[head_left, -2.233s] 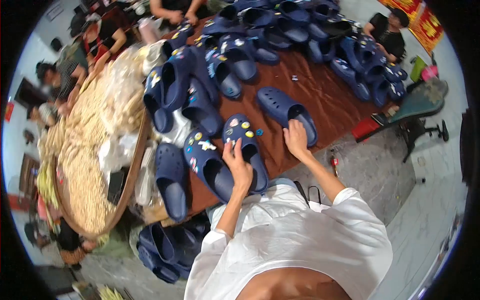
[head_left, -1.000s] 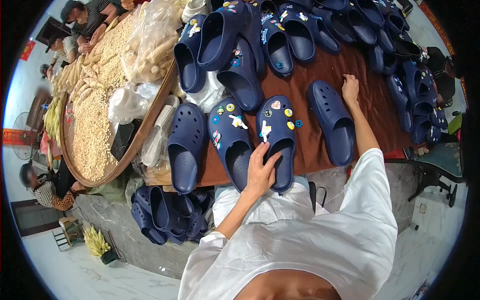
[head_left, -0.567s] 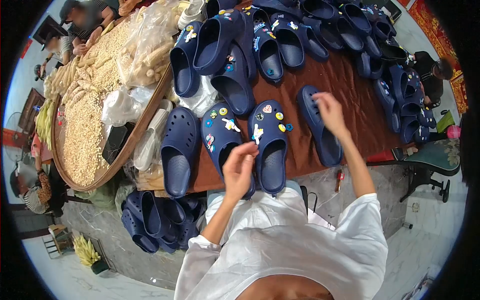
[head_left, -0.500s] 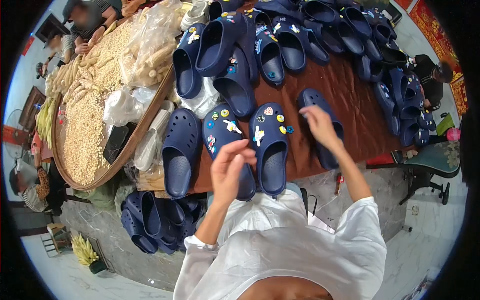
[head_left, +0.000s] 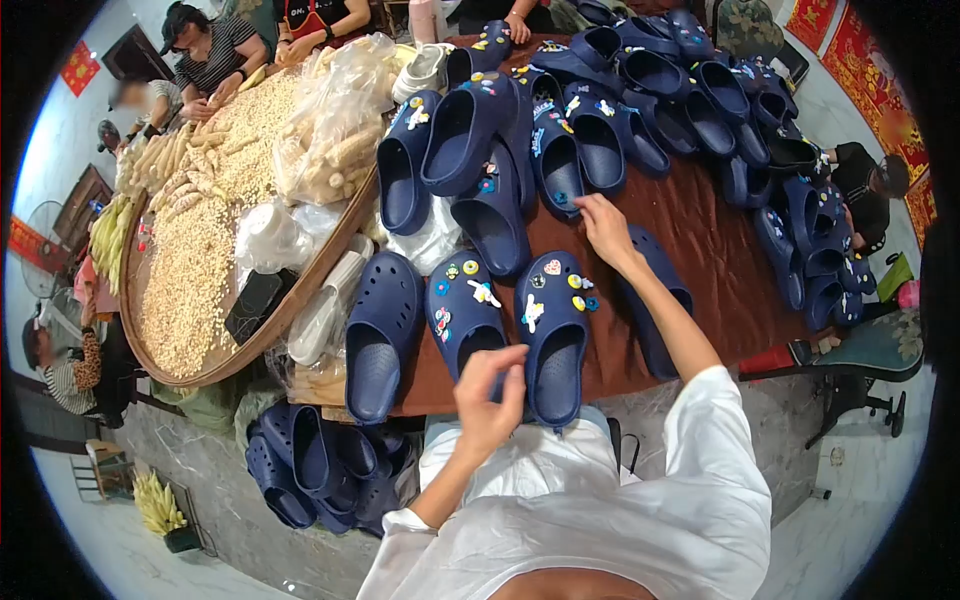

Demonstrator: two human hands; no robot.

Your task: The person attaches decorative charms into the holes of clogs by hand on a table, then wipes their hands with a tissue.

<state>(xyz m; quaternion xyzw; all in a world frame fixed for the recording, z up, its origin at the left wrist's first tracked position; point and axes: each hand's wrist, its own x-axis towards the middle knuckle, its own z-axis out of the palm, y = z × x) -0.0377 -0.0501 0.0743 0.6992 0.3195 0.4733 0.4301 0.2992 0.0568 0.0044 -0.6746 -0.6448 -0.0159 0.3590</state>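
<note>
In the head view, my left hand [head_left: 488, 400] is half curled with a gap between thumb and fingers. It hovers over the heel end of a navy clog [head_left: 464, 300] with cartoon charms, hiding part of it. A second navy clog [head_left: 553, 320] with charms lies just right of that hand. My right hand [head_left: 607, 232] reaches forward above the brown cloth, fingers stretched. Its fingertips are beside a blue flower charm [head_left: 562, 200] at the heel of another clog [head_left: 556, 160]; contact is unclear. Below my right forearm lies a plain clog [head_left: 650, 285], partly covered.
A plain clog [head_left: 384, 330] lies at left, near a woven tray [head_left: 300, 290] of corn kernels. Heaped navy clogs [head_left: 700, 110] fill the table's far right. More clogs [head_left: 320, 460] are below the table's edge. People [head_left: 215, 55] sit beyond the tray.
My right hand has moved left and forward, from the plain right clog to the flower charm. My left hand has moved slightly right. The view has shifted, showing more of the far side.
</note>
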